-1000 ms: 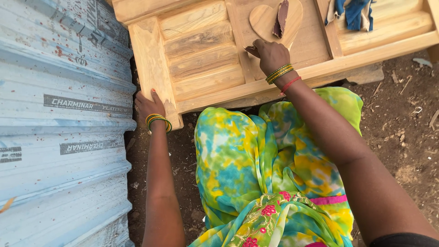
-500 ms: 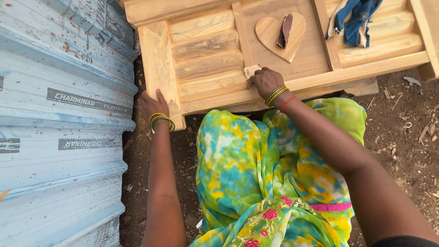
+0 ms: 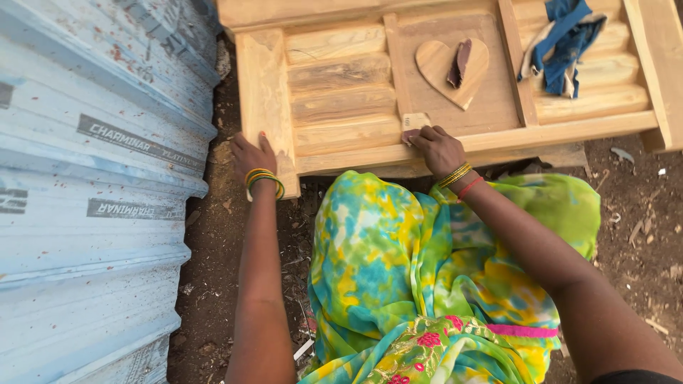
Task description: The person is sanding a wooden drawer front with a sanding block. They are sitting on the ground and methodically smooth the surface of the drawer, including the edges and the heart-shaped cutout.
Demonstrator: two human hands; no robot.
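The person sits on the ground and leans toward a wooden frame (image 3: 455, 139) that lies flat in front of them.

The right hand (image 3: 439, 148) reaches forward with the arm stretched out long from the lower right. Its fingers are curled down and pinch a small piece of sandpaper (image 3: 414, 125). The sandpaper is pressed on the wood, at the bottom edge of the flat panel, just above the frame's lower rail. Yellow and red bangles (image 3: 459, 180) sit on this wrist.

The left hand (image 3: 252, 153) rests flat on the left post of the frame, near its lower corner. Its fingers are spread a little and hold nothing. The left arm runs straight up from the bottom of the view. Yellow and green bangles (image 3: 264, 178) ring this wrist.

A wooden heart (image 3: 440, 65) sits on the panel, well above the right hand. A dark scrap (image 3: 460, 62) lies on the heart. A blue cloth (image 3: 564, 39) lies on the slats at the right.

A grey wavy sheet (image 3: 92, 178) lies to the left, beside the frame. The person's lap is covered in bright green and yellow cloth (image 3: 398, 256).
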